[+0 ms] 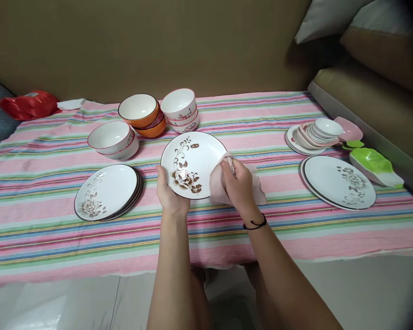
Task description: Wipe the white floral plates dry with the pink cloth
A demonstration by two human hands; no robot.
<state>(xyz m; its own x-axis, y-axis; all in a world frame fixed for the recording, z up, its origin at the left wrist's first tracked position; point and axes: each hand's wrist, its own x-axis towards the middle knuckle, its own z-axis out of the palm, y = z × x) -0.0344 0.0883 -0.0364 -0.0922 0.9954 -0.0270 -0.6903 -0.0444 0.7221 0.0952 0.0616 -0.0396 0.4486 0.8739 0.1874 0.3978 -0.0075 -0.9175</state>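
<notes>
Held above the striped spread [213,247] toward its near edge, a brown-flowered plate [208,156] is gripped by the left hand [172,195], seemingly for steadiness, while the right hand [239,183] clutches a pale cloth [218,184] at its rim.

Hands: 2 — 1 left hand [172,195], 1 right hand [240,183]. Pale cloth [218,185]: 1. Black wristband [255,224]: 1.

Flowered plates: 1 held plate [194,165]; left plate stack [110,190], at least 3, rims overlapping, exact count unsure; right plate stack [325,176], at least 2.

Bowl stacks: 3. White pair [109,136], 2 bowls; orange-topped stack [138,107], 3 seen; red-rimmed stack [178,104], looks like 3.

Small-dish stack [326,127]: 1, pieces too tight to number. Green leaf-shaped dish [371,160]: 1. Red package [30,104]: 1. Striped tablecloth [106,243]: 1.
</notes>
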